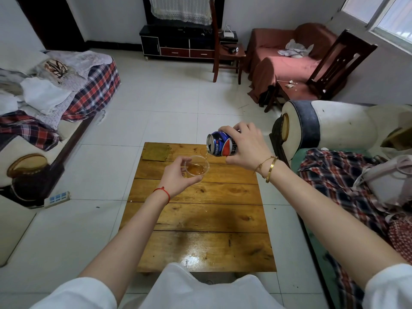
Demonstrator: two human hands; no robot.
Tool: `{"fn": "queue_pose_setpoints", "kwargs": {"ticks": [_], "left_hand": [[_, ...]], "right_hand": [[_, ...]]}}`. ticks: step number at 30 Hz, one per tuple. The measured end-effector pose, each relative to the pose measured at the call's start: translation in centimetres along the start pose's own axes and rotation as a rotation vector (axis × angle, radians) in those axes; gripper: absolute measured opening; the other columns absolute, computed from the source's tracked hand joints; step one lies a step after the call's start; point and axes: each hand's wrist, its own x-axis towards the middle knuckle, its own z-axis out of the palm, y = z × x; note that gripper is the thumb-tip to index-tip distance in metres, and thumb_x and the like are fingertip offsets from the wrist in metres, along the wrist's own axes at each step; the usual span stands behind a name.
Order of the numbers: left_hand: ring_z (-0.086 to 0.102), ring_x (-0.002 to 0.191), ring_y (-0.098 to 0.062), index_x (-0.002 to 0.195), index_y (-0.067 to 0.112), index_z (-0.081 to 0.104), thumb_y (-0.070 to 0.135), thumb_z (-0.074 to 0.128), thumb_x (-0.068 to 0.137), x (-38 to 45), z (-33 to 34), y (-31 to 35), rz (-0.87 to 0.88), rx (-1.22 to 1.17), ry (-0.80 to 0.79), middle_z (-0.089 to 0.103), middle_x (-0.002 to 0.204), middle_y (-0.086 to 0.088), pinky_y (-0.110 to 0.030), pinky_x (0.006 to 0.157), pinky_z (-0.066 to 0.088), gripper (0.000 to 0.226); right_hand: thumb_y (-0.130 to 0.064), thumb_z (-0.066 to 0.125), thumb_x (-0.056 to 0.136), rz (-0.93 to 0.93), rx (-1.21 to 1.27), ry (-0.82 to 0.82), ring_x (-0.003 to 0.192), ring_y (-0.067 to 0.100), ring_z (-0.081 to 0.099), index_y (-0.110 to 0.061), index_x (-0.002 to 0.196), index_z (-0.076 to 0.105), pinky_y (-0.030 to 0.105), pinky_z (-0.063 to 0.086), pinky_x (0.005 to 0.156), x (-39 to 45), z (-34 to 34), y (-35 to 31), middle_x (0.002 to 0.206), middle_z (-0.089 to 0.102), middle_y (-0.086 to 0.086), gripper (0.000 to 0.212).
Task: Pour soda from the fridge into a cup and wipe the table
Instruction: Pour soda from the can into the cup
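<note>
Here, tipped blue soda can (221, 144) gripped in right hand (247, 148), clear cup (197, 167) of amber soda held in left hand (178, 177) above wooden tabletop (200, 219); green cloth (156, 151) at far left corner, tiled floor (156, 103) around.

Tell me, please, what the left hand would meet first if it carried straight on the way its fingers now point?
Probably the soda can: the left hand, gripping the clear cup, points up and right toward it. The can seems to hang higher above the wooden table, so depth is uncertain.

Bright window (388, 21) daylight, table (200, 248) glare, warped edges.
</note>
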Motion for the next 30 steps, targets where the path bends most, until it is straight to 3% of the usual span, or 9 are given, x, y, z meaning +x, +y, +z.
{"fn": "queue_pose_setpoints", "kwargs": {"ticks": [30], "left_hand": [[0.056,0.121,-0.023,0.133,0.016,0.05,0.031,0.084,0.073,0.14,0.59,0.99,0.005,-0.013,0.0,0.059,0.134,-0.004,-0.028,0.095,0.047,0.071]], "right_hand": [[-0.043,0.072,0.07,0.0,-0.023,0.002,0.114,0.023,0.041,-0.032,0.137,0.04,0.036,0.038,0.092,0.06,-0.52,0.45,0.12,0.049,0.005,0.075]]}}
